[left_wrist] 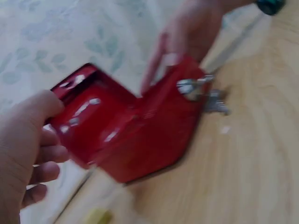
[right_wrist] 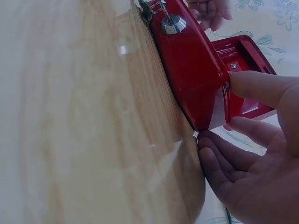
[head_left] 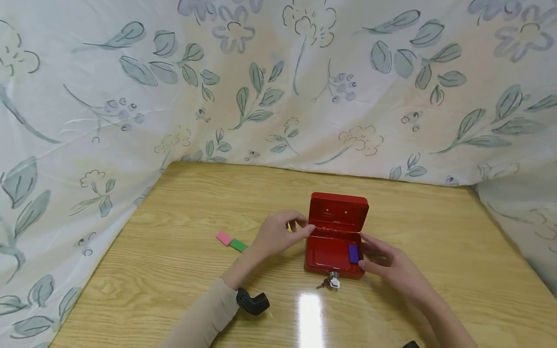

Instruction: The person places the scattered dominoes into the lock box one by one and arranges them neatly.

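Note:
A red metal cash box (head_left: 334, 268) stands on the table with its lid (head_left: 338, 211) raised. Inside, a purple block (head_left: 353, 253) lies by the right wall. Keys (head_left: 334, 282) hang from the lock at the front. My right hand (right_wrist: 252, 144) grips the box's right side, its thumb at the rim and other fingers along the outer wall. At the left, my left hand (head_left: 280, 234) has its thumb tip close by the hinge, fingers loosely bent. In the blurred left wrist view that hand overlaps the lid's edge.
A yellow block (head_left: 289, 227) shows partly behind the left hand. Left of that forearm lie a pink block (head_left: 224, 238) and a green block (head_left: 238, 245), end to end. Another green piece is mostly hidden by the forearm. A floral cloth (head_left: 278, 96) hangs behind the wooden table (head_left: 174, 290).

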The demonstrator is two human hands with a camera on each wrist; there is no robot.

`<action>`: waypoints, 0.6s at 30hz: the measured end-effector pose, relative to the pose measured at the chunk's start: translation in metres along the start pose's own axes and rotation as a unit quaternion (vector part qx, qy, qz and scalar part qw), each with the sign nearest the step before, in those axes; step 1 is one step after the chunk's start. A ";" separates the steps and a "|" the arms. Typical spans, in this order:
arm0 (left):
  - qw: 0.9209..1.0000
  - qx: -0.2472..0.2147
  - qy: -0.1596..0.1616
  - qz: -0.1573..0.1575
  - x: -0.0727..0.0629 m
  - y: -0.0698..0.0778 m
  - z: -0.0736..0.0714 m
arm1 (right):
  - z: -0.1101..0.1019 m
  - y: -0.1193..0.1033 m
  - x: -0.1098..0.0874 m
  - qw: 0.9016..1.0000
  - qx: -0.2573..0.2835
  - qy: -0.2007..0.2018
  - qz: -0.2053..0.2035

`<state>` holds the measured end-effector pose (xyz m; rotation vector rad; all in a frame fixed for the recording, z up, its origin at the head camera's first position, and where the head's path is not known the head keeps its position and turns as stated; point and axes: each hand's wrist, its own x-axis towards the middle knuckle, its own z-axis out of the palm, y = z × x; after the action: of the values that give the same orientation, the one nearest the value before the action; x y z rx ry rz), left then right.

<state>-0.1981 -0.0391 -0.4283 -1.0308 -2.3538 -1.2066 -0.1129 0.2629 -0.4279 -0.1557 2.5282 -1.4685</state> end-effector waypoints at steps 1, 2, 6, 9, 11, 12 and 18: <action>1.000 -0.009 -0.008 -0.012 -0.001 -0.004 -0.005 | 0.000 0.000 0.000 1.000 0.000 0.000 0.001; 0.999 -0.015 -0.015 -0.026 -0.001 -0.008 -0.010 | 0.000 0.000 0.001 1.000 0.001 0.000 0.002; 0.996 -0.031 -0.047 -0.075 -0.004 -0.021 -0.031 | -0.001 0.000 0.001 1.000 0.001 0.000 0.005; 0.993 -0.031 -0.062 -0.100 -0.006 -0.028 -0.043 | -0.002 0.001 0.001 1.000 0.001 0.001 0.003; 0.990 -0.026 -0.075 -0.116 -0.007 -0.034 -0.049 | -0.002 0.001 0.001 1.000 0.001 0.003 0.001; 0.988 -0.024 -0.084 -0.124 -0.007 -0.036 -0.052 | -0.002 0.001 0.001 1.000 0.000 0.003 0.001; 0.980 -0.008 -0.121 -0.158 -0.008 -0.046 -0.062 | -0.001 0.002 0.000 1.000 0.004 0.001 0.002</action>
<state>-0.2292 -0.1105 -0.4221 -0.8722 -2.7850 -1.2689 -0.1132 0.2647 -0.4287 -0.1479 2.5232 -1.4777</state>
